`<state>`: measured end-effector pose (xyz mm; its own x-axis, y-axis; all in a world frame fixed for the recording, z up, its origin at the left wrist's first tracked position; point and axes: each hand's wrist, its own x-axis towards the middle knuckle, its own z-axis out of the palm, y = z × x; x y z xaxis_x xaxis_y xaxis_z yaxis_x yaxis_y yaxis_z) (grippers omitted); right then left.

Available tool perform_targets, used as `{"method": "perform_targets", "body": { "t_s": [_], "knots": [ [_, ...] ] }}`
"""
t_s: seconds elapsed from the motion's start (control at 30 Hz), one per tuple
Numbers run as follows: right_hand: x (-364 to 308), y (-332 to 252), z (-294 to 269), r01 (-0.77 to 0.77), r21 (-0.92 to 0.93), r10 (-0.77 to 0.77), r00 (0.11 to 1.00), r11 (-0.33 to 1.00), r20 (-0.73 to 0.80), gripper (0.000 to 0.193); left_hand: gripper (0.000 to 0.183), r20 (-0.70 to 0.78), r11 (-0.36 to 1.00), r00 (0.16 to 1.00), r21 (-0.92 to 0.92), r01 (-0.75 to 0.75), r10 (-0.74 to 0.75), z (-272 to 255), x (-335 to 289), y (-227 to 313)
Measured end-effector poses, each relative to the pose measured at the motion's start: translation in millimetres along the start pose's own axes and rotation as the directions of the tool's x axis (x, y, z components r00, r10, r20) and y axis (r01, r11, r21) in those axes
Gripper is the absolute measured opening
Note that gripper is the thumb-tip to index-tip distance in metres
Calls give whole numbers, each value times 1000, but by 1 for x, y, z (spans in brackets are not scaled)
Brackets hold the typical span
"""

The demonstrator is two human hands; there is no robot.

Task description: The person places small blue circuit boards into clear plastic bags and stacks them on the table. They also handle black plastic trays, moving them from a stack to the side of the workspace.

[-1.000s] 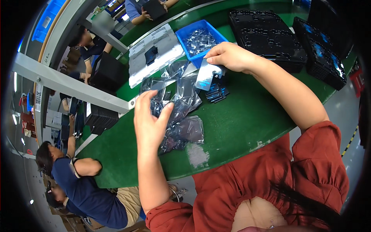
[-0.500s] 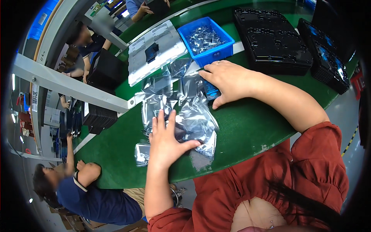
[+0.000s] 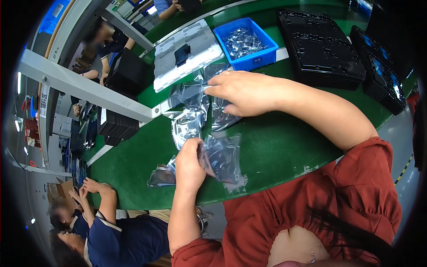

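My left hand (image 3: 190, 162) is closed on the edge of a shiny silver antistatic bag (image 3: 226, 158), which spreads out to its right above the near table edge. Farther back, my right hand (image 3: 242, 92) reaches across more crumpled silver bags (image 3: 189, 120). Its fingers are stretched, with the thumb apart from them, and nothing shows gripped between. Part of the bags under that palm is hidden. A smaller folded silver bag (image 3: 162, 175) lies left of my left wrist.
Behind the bags are a pale grey tray (image 3: 207, 38) bearing a dark flat piece (image 3: 182, 54) and a blue bin (image 3: 253, 64) of small wrapped parts. Stacked black trays (image 3: 320, 49) stand at right. A metal frame bar (image 3: 89, 91) crosses at left, near co-workers.
My left hand has closed from spread fingers onto a bag, pulling it apart from the others. My right hand moved left; the dark blue-printed piece beside it is out of sight.
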<state>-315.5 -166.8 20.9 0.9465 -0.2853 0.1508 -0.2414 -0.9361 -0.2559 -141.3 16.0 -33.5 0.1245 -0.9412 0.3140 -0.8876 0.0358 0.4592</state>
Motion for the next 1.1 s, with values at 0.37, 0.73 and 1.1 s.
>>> {"method": "perform_targets", "body": {
  "t_s": [0.37,0.73,1.1],
  "knots": [
    [103,11,9,-361,-1,358,923,933,144,102,33,-454,692,699,-717,83,-553,-87,-58,-26],
    [108,-59,64,-151,-154,197,916,976,350,65,21,-205,997,978,55,52,-40,-18,-49,-60],
    [92,-90,109,-20,667,56,998,745,-32,23,104,-111,998,993,46,41,-35,-16,-35,-33]
  ]
}}
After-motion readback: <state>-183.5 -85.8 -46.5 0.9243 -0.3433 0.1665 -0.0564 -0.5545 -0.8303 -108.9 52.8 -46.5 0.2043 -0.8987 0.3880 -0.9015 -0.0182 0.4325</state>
